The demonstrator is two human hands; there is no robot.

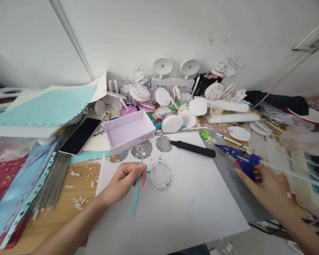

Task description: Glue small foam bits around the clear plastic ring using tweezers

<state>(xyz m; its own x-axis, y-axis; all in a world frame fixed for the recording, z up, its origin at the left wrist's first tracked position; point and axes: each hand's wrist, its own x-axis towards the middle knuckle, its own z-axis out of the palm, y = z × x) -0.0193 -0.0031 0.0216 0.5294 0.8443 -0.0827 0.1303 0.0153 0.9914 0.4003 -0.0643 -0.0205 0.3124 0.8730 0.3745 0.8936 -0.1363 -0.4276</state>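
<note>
My left hand (129, 176) is closed around slim teal tweezers (136, 198), their tip pointing away from me over small pale bits near a round cut-out hole. Just right of that hand, a round ring decorated with white and blue beads (159, 177) lies on a large white sheet (175, 209). My right hand (263, 182) grips a blue hot glue gun (239, 157) at the right, its nozzle pointing left. A long translucent glue stick (289, 171) sticks out of its back. A few loose blue beads (159, 159) lie above the ring.
A black marker (194, 148) lies across the sheet's upper edge, beside a lilac box (130, 132). A phone (81, 136) rests at left, near thin grey wires (51, 177). Many white discs (172, 123) and beaded pieces pile along the wall. Paper scraps (81, 202) dot the wooden table.
</note>
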